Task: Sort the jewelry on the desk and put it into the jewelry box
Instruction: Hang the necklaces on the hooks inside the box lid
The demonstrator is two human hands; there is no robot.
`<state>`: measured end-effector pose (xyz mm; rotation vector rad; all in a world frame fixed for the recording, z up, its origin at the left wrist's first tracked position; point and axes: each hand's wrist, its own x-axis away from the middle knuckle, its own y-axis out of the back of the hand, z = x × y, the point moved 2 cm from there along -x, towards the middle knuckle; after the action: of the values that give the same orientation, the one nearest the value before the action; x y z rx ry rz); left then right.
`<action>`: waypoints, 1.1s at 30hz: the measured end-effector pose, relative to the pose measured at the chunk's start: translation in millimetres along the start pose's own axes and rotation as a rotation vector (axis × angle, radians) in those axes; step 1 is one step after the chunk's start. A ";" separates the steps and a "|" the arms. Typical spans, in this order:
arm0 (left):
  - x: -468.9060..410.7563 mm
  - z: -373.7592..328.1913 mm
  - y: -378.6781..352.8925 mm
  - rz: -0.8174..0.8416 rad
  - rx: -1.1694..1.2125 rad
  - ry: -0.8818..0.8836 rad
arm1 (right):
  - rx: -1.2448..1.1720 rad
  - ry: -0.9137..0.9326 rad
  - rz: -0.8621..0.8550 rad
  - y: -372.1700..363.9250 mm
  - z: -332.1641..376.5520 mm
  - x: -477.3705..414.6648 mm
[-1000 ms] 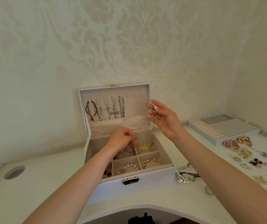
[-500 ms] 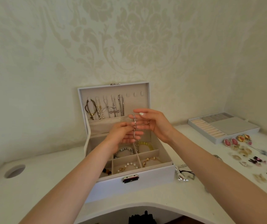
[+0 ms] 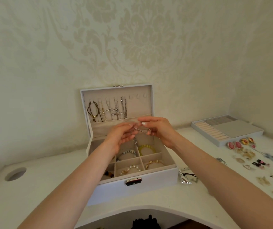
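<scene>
A white jewelry box stands open in the middle of the desk. Several necklaces hang from hooks inside its lid. Bracelets lie in its compartments, among them a yellow bead bracelet and a pearl bracelet. My left hand and my right hand meet above the box's back compartments. Both pinch a thin silver chain necklace, which stretches between the fingers and dangles down toward the box.
Loose earrings and brooches are spread over the desk at the right. A white ring tray lies at the back right. A silver pendant on a black cord rests beside the box. A cable hole sits at the left.
My right hand came down from beside the lid to meet the left hand. The left hand rose from the compartments. The chain, first hanging from the right hand, is now held by both.
</scene>
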<state>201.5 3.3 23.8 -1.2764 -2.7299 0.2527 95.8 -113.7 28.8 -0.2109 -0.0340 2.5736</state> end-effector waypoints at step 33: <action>6.3 -6.9 -4.9 -0.067 -0.355 -0.170 | 0.426 -0.001 -0.532 19.1 -9.9 -3.6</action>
<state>195.1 5.8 31.7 -1.2889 -3.0583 -0.1452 90.3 -132.0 18.3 -0.0303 0.4009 1.9924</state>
